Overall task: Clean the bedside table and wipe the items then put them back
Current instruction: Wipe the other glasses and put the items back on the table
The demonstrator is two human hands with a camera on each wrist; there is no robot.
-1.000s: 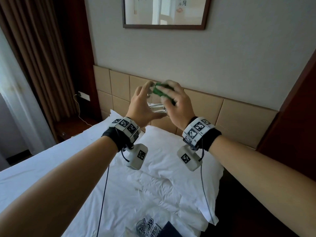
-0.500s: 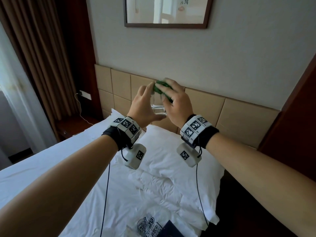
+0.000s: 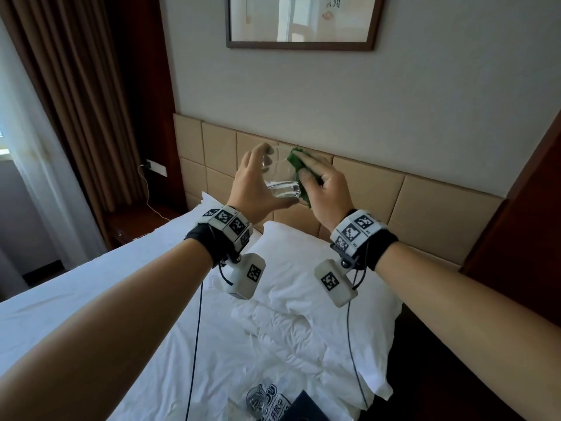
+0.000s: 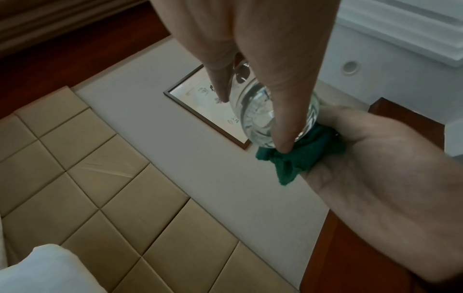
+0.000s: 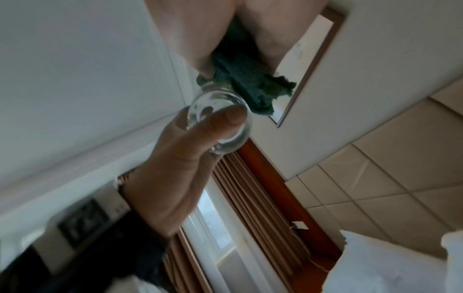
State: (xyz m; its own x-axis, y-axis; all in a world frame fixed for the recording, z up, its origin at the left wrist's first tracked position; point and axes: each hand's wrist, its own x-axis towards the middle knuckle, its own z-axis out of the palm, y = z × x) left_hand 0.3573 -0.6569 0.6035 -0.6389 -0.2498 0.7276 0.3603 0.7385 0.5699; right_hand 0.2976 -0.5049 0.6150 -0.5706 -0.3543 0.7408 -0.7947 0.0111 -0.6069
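While left hand (image 3: pixel 256 183) fingers grip the glass (image 3: pixel 280 180), right hand (image 3: pixel 326 185) fingers press green cloth (image 3: pixel 299 165) against it.

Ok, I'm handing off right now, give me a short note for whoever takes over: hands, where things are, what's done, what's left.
Left hand: holds the clear glass in the air above the pillow, thumb on its base.
Right hand: presses the green cloth against the side of the glass.
Done: glass is off the table and being wiped.
Left: finish the wipe and put the glass back. The bedside table on this side is out of view, so its state can't be told. Printed items lie on the bed.
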